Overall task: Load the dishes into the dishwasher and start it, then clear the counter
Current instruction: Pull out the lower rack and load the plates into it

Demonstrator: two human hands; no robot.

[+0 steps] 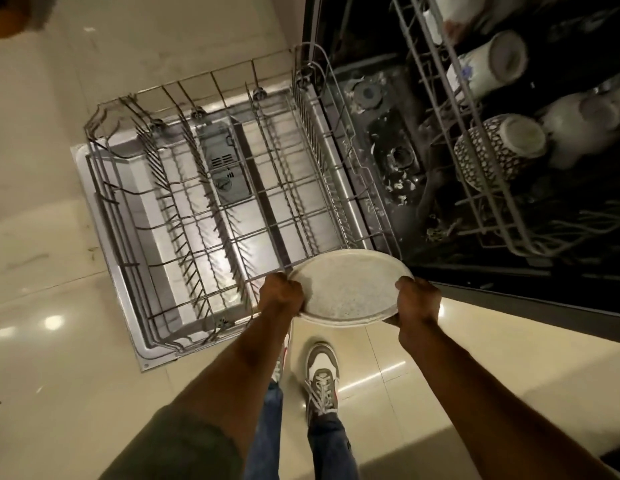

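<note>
The person stands at the open dishwasher with a round speckled cream plate (348, 289) held in both hands, level and face up, just above the near right corner of the pulled-out lower rack (211, 202). The left hand (282, 294) grips the plate's left rim, fingers curled over the edge; the right hand (417, 301) grips the right rim the same way, knuckles up.

The lower rack sits out over the dropped door (111, 237), and I can see only bare wire tines in it, row after row, with the detergent compartment (223, 164) showing through the wires. The rack's upright right side rail stands between the plate and the dark tub (388, 150).

To the right, the upper rack (457, 133) is also drawn out and already carries mugs lying on their sides: a patterned brown-and-white mug (492, 154), a white mug with a blue motif (481, 67), and plain white ones beyond.

Below the plate, a grey and white sneaker (322, 375) stands on the glossy cream tile floor (59, 341), jeans above it.
</note>
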